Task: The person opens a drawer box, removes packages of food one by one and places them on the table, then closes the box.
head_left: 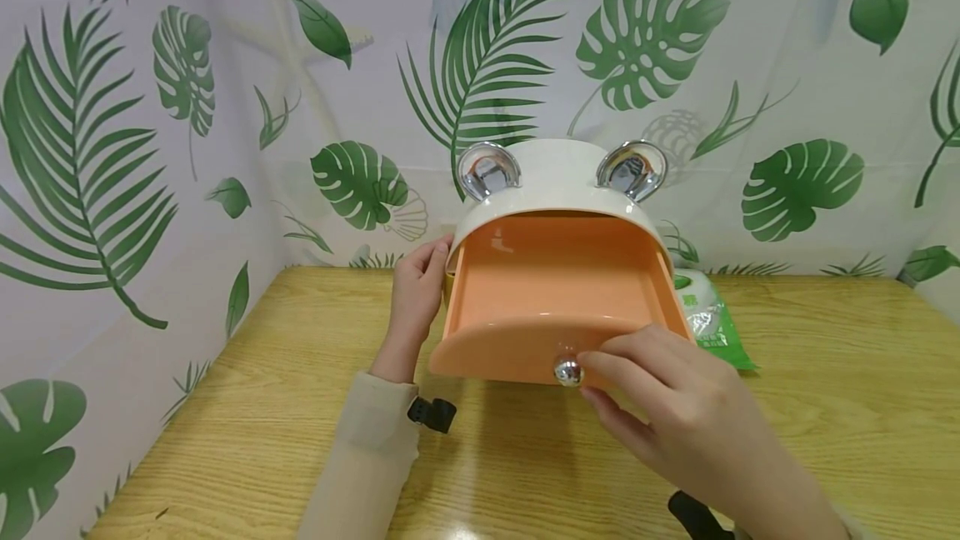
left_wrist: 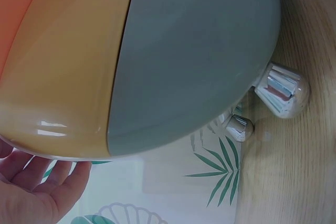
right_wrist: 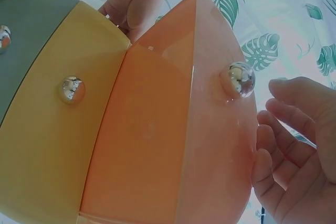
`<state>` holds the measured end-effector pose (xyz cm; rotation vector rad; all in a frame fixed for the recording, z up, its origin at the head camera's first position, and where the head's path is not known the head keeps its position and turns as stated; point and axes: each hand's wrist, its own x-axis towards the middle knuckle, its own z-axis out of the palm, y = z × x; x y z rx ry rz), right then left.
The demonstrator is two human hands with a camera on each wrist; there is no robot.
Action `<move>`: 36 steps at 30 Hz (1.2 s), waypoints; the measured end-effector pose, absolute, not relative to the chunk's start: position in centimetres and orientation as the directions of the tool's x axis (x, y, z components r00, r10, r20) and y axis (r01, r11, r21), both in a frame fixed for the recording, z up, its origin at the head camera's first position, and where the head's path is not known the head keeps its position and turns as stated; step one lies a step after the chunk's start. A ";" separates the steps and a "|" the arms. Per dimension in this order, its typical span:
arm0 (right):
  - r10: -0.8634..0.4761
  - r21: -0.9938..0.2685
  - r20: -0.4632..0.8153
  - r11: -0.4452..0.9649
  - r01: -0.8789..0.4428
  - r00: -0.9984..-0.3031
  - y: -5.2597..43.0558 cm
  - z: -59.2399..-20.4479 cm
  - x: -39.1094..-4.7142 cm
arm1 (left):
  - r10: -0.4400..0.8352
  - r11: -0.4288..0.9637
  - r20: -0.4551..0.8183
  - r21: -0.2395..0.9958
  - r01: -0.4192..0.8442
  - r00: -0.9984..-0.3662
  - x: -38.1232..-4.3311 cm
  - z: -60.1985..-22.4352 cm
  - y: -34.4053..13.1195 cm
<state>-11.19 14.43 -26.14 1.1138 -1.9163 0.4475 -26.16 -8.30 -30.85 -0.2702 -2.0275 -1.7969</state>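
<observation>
A small rounded drawer cabinet [head_left: 558, 169] with a white shell and two shiny silver eye-like rings on top stands on the table. Its orange drawer [head_left: 555, 273] is pulled out, and the part in sight holds nothing. My left hand [head_left: 418, 286] rests against the cabinet's left side, fingertips at the edge of the shell. Close to the drawer's silver ball knob [head_left: 568, 372] is my right hand [head_left: 675, 407], fingers loosely bent. The right wrist view shows a small gap between thumb and knob. Below sit a yellow drawer [right_wrist: 58, 114] and a grey-green drawer [left_wrist: 194, 51], both closed.
A green and white plastic packet [head_left: 708, 319] lies behind the cabinet's right side. Silver feet [left_wrist: 283, 90] hold the cabinet on the wood-grain table [head_left: 247, 407]. A leaf-printed cloth [head_left: 360, 107] hangs at the back and left.
</observation>
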 end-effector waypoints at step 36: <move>-0.546 0.173 0.818 0.529 -0.831 -0.178 12.7 -24.9 -10.5 | -0.117 0.158 0.420 0.902 0.401 -0.900 -26.0 -30.7 -8.3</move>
